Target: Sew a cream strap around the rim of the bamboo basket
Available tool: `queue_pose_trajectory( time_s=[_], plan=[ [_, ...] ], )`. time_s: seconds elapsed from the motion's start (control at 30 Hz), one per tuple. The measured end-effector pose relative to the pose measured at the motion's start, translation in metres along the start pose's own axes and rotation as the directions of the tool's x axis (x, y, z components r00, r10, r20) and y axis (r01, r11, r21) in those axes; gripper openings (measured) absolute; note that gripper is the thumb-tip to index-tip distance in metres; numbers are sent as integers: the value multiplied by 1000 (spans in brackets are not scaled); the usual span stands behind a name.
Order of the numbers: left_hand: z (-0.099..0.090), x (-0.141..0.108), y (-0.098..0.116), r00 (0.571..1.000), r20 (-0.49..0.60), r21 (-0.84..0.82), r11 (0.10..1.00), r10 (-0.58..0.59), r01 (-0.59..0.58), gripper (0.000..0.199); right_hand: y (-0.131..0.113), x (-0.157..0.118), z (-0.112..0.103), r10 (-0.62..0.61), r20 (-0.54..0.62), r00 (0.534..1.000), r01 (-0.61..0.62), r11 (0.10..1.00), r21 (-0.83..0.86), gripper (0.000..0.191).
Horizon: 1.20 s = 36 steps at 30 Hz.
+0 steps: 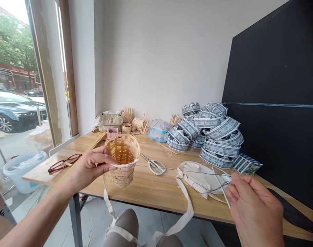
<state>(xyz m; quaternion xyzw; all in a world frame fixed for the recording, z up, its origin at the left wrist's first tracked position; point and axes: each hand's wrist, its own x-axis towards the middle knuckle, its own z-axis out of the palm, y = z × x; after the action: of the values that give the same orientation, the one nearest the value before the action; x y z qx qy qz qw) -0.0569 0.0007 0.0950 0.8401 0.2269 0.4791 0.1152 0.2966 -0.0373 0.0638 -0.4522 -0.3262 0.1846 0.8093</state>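
Observation:
A small woven basket [122, 173] hangs tilted over the table's front edge, its opening toward me. My left hand [101, 161] pinches its rim at the left, where white cloth tape [125, 165] lies along the near edge. A dark thread [156, 167] runs taut from the rim to my right hand [251, 202], whose fingers are closed on the thread at the right. More thread loops beside those fingers. From the basket, a cream cloth strip [108, 202] drops to my knees and rises to a loose pile [192, 171] on the table.
Scissors [157, 167] lie mid-table [146, 188], red glasses [65, 164] at the left. Behind stand a beige bag [110, 121], a pink box [112, 132], small baskets [127, 128] and a plastic bag [159, 129]. Patterned ribbon rolls [218, 133] are stacked at the right, near a black panel [272, 68].

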Motion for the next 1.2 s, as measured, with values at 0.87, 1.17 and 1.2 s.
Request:
queue_pose_trajectory(
  time_s=[0.87, 1.17, 1.2],
  plan=[
    [43, -12, 32, 990, 122, 277, 955, 70, -101, 19, -50, -92, 70, -292, 923, 248, 842, 537, -56, 25],
    [46, 5, 13, 987, 132, 50, 995, -93, 88, 16, -35, -90, 73, -146, 799, 584, 480, 856, -195, 25],
    [46, 7, 11, 986, 130, 29, 995, -101, 98, 16, -35, -88, 73, -114, 790, 602, 437, 876, -206, 25]
  ],
)
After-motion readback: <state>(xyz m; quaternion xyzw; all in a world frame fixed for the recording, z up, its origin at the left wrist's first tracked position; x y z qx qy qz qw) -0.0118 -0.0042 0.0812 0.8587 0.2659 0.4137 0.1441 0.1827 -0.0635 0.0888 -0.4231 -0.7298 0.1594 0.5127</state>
